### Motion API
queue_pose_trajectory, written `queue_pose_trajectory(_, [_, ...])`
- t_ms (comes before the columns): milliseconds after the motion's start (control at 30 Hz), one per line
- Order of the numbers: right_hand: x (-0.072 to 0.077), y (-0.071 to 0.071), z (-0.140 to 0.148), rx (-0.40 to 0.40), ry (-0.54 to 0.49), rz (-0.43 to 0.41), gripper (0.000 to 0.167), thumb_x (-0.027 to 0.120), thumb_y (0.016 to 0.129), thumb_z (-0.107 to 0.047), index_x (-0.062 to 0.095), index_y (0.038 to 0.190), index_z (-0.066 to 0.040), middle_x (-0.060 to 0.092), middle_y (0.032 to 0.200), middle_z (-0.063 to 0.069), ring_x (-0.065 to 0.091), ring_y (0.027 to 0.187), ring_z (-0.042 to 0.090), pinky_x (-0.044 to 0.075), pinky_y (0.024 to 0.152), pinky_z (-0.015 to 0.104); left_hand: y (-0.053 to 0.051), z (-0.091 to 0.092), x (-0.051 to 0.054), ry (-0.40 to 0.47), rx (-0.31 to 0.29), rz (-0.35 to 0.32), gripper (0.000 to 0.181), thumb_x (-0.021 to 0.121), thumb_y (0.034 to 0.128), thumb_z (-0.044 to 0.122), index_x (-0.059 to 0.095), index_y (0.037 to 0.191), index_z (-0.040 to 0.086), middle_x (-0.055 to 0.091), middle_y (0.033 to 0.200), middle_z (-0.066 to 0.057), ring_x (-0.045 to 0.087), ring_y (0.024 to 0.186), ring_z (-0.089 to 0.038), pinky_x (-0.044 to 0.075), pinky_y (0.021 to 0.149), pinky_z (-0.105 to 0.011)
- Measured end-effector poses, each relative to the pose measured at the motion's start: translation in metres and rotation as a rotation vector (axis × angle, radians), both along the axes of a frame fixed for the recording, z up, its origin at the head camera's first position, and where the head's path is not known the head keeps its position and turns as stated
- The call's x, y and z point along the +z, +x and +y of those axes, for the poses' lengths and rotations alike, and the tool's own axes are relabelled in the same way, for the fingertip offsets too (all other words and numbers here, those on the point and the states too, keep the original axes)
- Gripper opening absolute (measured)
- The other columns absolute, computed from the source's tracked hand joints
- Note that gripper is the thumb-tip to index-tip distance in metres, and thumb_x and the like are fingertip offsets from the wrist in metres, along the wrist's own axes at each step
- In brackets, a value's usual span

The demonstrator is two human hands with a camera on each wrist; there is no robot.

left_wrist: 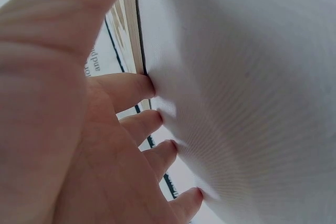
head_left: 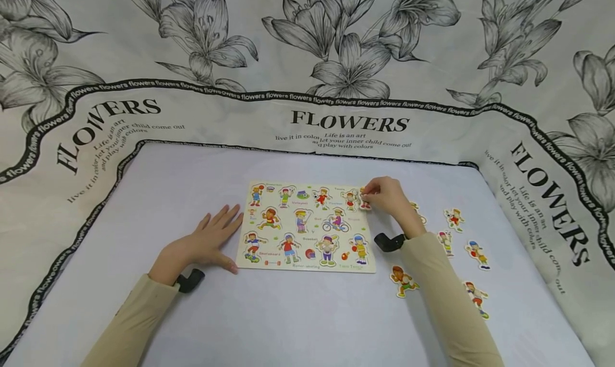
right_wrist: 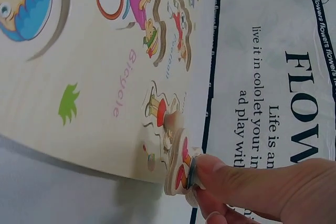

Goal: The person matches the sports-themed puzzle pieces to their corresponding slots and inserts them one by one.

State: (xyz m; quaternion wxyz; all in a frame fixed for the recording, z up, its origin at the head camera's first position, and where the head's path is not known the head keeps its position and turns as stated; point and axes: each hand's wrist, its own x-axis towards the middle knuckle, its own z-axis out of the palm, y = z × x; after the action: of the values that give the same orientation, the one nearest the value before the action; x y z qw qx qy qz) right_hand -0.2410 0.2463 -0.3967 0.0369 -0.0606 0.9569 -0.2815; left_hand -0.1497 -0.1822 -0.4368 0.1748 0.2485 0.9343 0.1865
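A pale wooden puzzle board [head_left: 283, 232] with printed sports figures lies flat on the white-covered table. At its upper right corner my right hand [head_left: 386, 196] pinches a small puzzle piece [right_wrist: 177, 169] between thumb and fingers, next to the tennis figure [right_wrist: 157, 111]. Red shoes show on the held piece; much of the rest is hidden by the fingers. My left hand [head_left: 209, 243] rests with spread fingers at the board's left edge. In the left wrist view, the fingertips of that hand [left_wrist: 126, 156] press on the white cloth.
Loose pieces lie right of the board: a runner [head_left: 402, 281], a skateboarder [head_left: 475, 298], a blue-capped figure [head_left: 477, 254], a footballer [head_left: 454, 218] and another figure [head_left: 446, 242]. One piece [head_left: 418, 210] is partly hidden behind my right wrist. Flower-printed cloth [head_left: 351, 124] stands behind.
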Motion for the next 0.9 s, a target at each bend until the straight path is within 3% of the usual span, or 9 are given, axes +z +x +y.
queue_pose_trajectory(467, [0.011,-0.004,-0.026,0.088,-0.019,0.057,0.01,0.073,0.086,-0.006,0.073,0.088,0.004,0.069,0.083,0.013,0.058,0.075,0.024,0.045,0.066,0.031,0.001,0.001,0.0,0.0,0.001,0.006,0.128,0.086,0.0637,0.056,0.018,0.156,-0.002,0.002,0.164,-0.022,-0.003,0.149,-0.044,-0.002,0.116,-0.066])
queue_pose_trajectory(900, [0.02,-0.009,-0.06,0.132,-0.036,0.034,0.009,0.071,0.089,-0.006,0.073,0.09,0.003,0.069,0.086,0.014,0.06,0.073,0.023,0.05,0.063,0.034,0.002,0.002,0.001,0.004,-0.004,-0.005,0.128,0.086,0.0646,0.054,0.017,0.156,-0.003,0.001,0.164,-0.024,-0.004,0.149,-0.044,-0.003,0.115,-0.067])
